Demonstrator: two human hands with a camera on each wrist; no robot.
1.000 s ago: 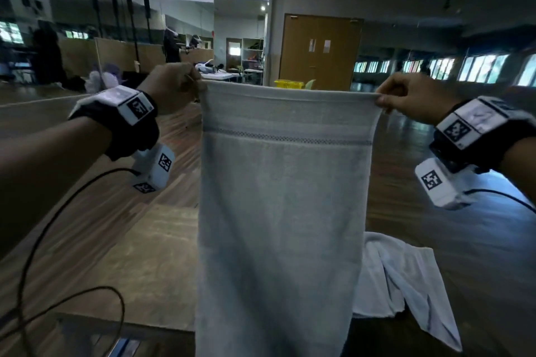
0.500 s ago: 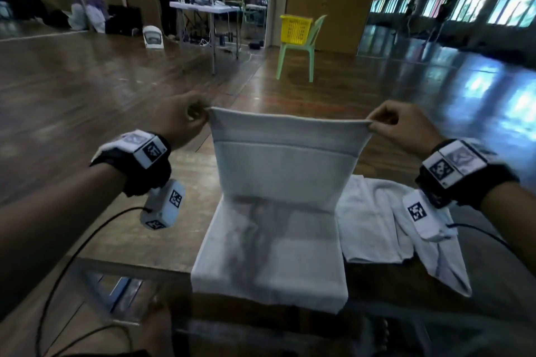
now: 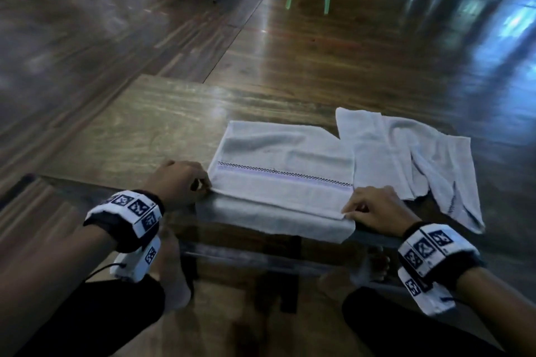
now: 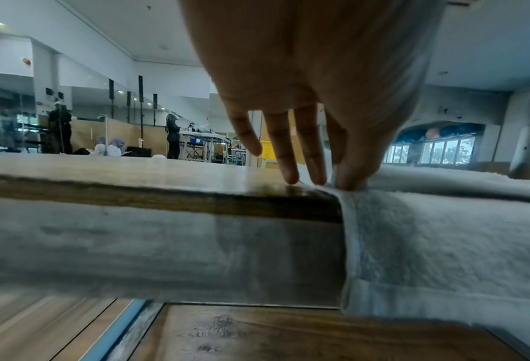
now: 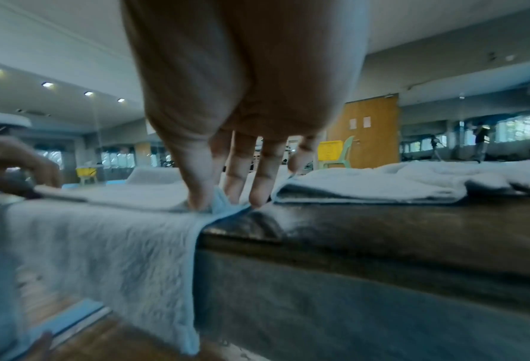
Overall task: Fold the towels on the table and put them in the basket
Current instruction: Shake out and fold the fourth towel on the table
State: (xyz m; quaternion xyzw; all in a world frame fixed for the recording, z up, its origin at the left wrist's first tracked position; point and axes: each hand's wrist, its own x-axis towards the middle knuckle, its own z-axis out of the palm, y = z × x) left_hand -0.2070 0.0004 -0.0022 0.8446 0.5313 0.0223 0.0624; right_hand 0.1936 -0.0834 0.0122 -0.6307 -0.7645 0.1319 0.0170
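Towel (image 3: 285, 171) down from mid-air, first fold laid on desk (image 3: 162, 124); both hands' fingers (image 4: 354, 175) still pinching its 6 o'clock corners; second fold next.

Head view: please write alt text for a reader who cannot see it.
Two hands, left and right, pinch the near corners of a white towel with a checked stripe, folded on a wooden table. A second, crumpled white towel lies beside it.

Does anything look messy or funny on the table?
Yes. The second towel on the right lies crumpled and crooked, not folded yet. The towel being folded hangs a bit over the table's near edge, where the left hand and right hand pinch its corners.
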